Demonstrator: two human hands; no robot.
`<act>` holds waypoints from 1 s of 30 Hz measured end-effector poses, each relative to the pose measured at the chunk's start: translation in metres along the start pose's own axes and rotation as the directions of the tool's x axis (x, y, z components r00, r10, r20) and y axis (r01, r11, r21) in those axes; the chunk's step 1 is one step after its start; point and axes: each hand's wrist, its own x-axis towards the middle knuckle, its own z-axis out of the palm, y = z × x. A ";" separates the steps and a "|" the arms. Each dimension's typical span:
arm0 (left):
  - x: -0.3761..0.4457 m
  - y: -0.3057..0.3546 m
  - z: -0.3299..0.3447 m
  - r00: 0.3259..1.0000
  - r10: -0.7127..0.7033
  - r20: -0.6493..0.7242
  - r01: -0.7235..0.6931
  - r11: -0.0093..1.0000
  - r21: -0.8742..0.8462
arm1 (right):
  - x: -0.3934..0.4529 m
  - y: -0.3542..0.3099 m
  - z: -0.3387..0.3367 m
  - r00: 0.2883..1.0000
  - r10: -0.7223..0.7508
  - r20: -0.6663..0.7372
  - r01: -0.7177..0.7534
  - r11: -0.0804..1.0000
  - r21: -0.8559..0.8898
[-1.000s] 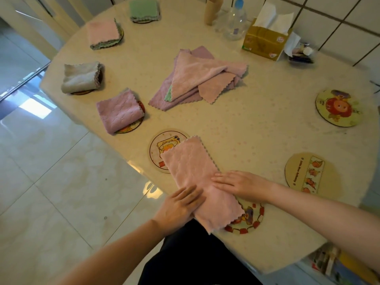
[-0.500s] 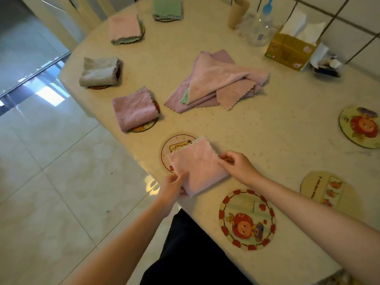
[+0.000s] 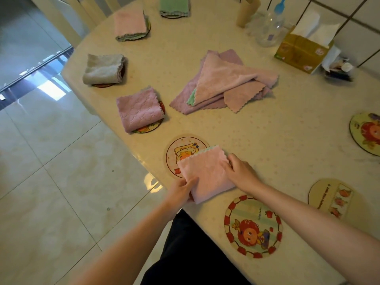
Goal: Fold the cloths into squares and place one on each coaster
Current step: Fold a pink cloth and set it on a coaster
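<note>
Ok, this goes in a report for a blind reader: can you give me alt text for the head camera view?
Both hands, left hand and right hand, hold a folded pink cloth partly over a cartoon coaster at the table edge. Four coasters beyond carry folded cloths; three lie bare; unfolded cloths lie mid-table.

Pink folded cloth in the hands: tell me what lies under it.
The pink folded cloth overlaps the right part of a cartoon coaster; table elsewhere. Anything else beneath is covered.
</note>
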 end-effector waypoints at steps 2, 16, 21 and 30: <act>0.002 0.000 0.002 0.999 -0.032 -0.040 0.031 0.999 -0.010 | 0.003 0.001 0.003 1.000 -0.001 -0.017 0.000 0.997 -0.083; 0.003 -0.006 -0.003 0.900 0.079 -0.429 0.084 0.933 0.350 | 0.007 -0.011 0.013 0.980 -0.044 -0.193 -0.047 0.894 -0.445; -0.003 -0.001 0.010 0.915 0.067 -0.397 0.106 0.911 0.399 | 0.010 -0.022 0.019 0.977 0.118 -0.177 -0.156 0.962 -0.222; 0.000 0.004 0.012 0.943 -0.108 -0.314 0.154 0.980 0.126 | 0.019 -0.031 0.006 0.959 0.284 0.014 -0.284 0.959 -0.018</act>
